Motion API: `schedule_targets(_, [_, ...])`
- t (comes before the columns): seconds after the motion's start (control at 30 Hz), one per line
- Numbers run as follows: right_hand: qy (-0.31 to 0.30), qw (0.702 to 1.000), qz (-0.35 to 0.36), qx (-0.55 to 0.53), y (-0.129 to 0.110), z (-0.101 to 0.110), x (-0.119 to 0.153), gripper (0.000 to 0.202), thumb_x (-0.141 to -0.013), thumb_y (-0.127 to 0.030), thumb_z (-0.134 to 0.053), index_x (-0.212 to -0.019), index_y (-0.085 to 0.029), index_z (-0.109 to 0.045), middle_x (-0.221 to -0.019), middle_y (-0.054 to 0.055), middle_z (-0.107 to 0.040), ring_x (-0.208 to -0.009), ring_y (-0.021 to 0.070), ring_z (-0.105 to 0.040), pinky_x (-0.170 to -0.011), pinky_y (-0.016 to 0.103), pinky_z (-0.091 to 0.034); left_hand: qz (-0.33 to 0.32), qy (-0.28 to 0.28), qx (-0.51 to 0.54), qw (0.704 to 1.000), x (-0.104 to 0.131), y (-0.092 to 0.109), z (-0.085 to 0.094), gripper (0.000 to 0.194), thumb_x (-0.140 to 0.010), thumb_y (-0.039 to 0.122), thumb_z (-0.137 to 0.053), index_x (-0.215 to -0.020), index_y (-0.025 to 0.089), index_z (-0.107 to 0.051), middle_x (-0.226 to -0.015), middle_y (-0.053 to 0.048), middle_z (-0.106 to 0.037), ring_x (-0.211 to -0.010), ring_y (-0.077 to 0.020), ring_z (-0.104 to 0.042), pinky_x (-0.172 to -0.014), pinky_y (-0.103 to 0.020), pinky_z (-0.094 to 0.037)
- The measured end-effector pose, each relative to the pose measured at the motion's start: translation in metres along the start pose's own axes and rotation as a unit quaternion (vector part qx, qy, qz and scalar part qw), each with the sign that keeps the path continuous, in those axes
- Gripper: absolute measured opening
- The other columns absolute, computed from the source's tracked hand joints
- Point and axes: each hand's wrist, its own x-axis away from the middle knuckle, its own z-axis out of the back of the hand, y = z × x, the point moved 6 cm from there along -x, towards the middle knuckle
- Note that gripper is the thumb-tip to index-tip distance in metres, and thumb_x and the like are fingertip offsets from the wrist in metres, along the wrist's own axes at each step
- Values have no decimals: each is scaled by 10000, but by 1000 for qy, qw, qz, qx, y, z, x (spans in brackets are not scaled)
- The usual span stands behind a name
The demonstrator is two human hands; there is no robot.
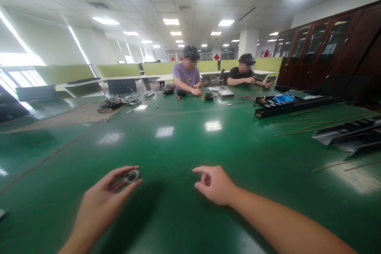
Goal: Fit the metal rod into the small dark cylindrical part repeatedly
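My left hand point(102, 196) grips a small round part point(131, 176) between thumb and fingers. The part looks like a grey metal ring with a dark middle; its exact kind is too small and blurred to tell. It is held above the green tabletop point(175, 143). To its right, my right hand point(218, 185) hovers over the same surface, apart from the part. Its index finger points left, the thumb stands away from it, and the other fingers curl inward. I see nothing in that hand.
Across the table a person in a purple shirt point(186, 75) and another in a black shirt point(241, 75) handle things. Black metal channels point(288, 105) and thin rods point(309, 127) lie at the right. A pile of electronic parts point(114, 102) sits far left.
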Motion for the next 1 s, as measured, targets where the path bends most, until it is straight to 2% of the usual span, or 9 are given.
schedule_targets(0.1, [18,1000,-14,1,1,4,0,398,-801,-223,-657,-1198,-207,-681,-692,-16,-676,-562,114,-561,-563,218,-431,-24,-103,74,992,-10,29,-59,488,-652,516,-803,-1020,207,-722,-987,-78,-747,-858,-267,-715,-844,-346,-576])
schedule_targets(0.17, [33,999,-21,2,1,7,0,390,-798,-201,-642,-1186,-207,-680,-712,-9,-683,-582,122,-577,-577,225,-444,-80,-150,93,981,-8,45,-91,411,-711,457,-775,-1033,206,-728,-1036,-89,-732,-896,-260,-698,-820,-326,-574])
schedule_targets(0.23, [44,999,-21,5,2,9,0,398,-784,-180,-641,-1180,-210,-674,-747,-3,-690,-609,130,-591,-599,231,-458,-151,-193,84,966,-2,52,-113,336,-800,394,-704,-1084,216,-713,-1081,-90,-711,-957,-246,-672,-837,-319,-558])
schedule_targets(0.3, [48,999,-20,9,3,9,0,422,-764,-170,-654,-1183,-214,-661,-787,1,-691,-622,132,-593,-612,236,-465,-214,-239,56,945,6,50,-126,293,-870,330,-627,-1140,235,-687,-1116,-87,-692,-1015,-232,-646,-902,-327,-526])
schedule_targets(0.4, [38,999,-17,17,4,7,1,470,-735,-161,-678,-1198,-228,-636,-836,2,-687,-630,131,-587,-615,237,-462,-258,-266,16,929,15,38,-131,330,-887,273,-606,-1216,256,-636,-1165,-83,-668,-1072,-226,-622,-970,-338,-482])
schedule_targets(0.5, [29,999,-10,27,1,7,4,444,-717,-155,-687,-1152,-234,-636,-846,-1,-678,-627,129,-574,-602,233,-443,-248,-241,3,938,15,34,-126,320,-859,241,-630,-1179,232,-620,-1101,-83,-667,-1004,-221,-632,-906,-328,-495])
schedule_targets(0.63, [27,999,0,46,-8,7,7,344,-704,-181,-704,-1039,-235,-648,-755,-18,-642,-622,141,-560,-574,231,-409,-264,-225,11,938,17,42,-123,159,-860,218,-616,-1018,201,-628,-980,-68,-661,-903,-200,-627,-819,-308,-497])
schedule_targets(0.8, [30,998,13,53,-13,8,8,335,-697,-188,-713,-1022,-242,-647,-833,-8,-664,-670,148,-571,-601,234,-413,-307,-224,37,924,21,48,-125,204,-864,206,-633,-1068,217,-626,-1012,-53,-678,-926,-185,-636,-842,-295,-497])
schedule_targets(1.0, [29,998,10,62,-11,7,7,285,-729,-195,-693,-1006,-247,-648,-792,-17,-651,-652,151,-561,-596,242,-412,-309,-230,40,922,24,47,-126,228,-853,210,-664,-1077,242,-637,-994,-18,-703,-882,-163,-661,-807,-263,-509])
